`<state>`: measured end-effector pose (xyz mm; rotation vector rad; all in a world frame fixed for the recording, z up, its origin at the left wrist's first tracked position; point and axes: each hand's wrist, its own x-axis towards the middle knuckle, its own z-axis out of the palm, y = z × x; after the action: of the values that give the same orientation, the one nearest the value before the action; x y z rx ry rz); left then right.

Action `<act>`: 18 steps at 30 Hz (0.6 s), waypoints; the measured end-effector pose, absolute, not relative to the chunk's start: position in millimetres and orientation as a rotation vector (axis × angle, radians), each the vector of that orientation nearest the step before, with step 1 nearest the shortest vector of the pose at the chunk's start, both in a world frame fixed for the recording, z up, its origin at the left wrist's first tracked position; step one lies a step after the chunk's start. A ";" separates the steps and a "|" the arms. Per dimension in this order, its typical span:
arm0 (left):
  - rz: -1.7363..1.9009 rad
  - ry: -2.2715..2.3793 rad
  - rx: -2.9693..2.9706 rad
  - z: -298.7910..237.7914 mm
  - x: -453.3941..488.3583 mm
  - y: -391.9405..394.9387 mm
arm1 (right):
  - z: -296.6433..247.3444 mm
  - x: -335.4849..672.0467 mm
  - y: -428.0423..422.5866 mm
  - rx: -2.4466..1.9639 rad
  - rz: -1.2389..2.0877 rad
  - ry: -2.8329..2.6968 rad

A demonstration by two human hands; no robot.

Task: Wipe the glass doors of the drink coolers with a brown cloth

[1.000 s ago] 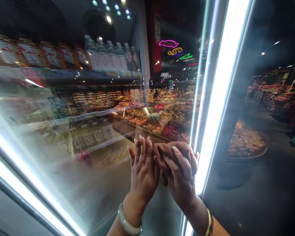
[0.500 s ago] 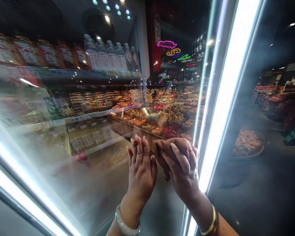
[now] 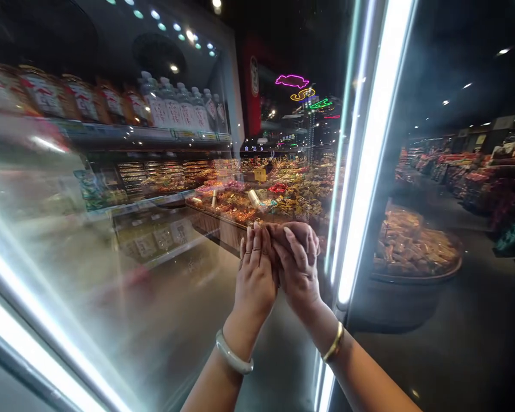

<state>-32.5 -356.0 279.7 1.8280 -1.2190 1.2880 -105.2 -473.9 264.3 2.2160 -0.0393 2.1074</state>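
A brown cloth (image 3: 298, 230) lies bunched under my right hand (image 3: 301, 274), whose fingers bend over it and press it against the glass pane (image 3: 206, 320). My left hand (image 3: 255, 280) rests beside it, fingers stretched upward and close together, flat toward the glass. Its index finger and thumb side meet the cloth's left edge; whether they touch it or the glass behind is hard to tell. A pale bangle (image 3: 234, 356) circles my left wrist, a gold one (image 3: 335, 342) my right.
Bright light strips run along the pane's right (image 3: 371, 149) and lower-left (image 3: 34, 337) edges. Behind the glass or mirrored in it, jars (image 3: 40, 91) and bottles (image 3: 171, 106) stand on a shelf. To the right is a round display (image 3: 416, 246) of packaged goods.
Both hands have come together. My right hand and the cloth moved left and slightly up from the light strip, while my left hand shifted right to the cloth. The view turned slightly right.
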 end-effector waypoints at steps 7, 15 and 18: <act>1.402 -1.109 1.844 279.4 -29.1 -363.2 | 252.2 -111.4 -509.7 2.279 2.130 -0.066; 1.380 -1.054 1.852 274.0 -14.0 -351.7 | 258.3 -90.3 -475.4 2.358 1.944 0.056; 1.339 -1.077 1.867 272.8 -8.9 -341.3 | 243.8 -95.9 -482.4 2.325 1.941 -0.018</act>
<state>-8.9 -341.3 272.8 1.8674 -1.0771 1.3395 -95.9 -482.4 243.8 2.3251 -0.0183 1.9408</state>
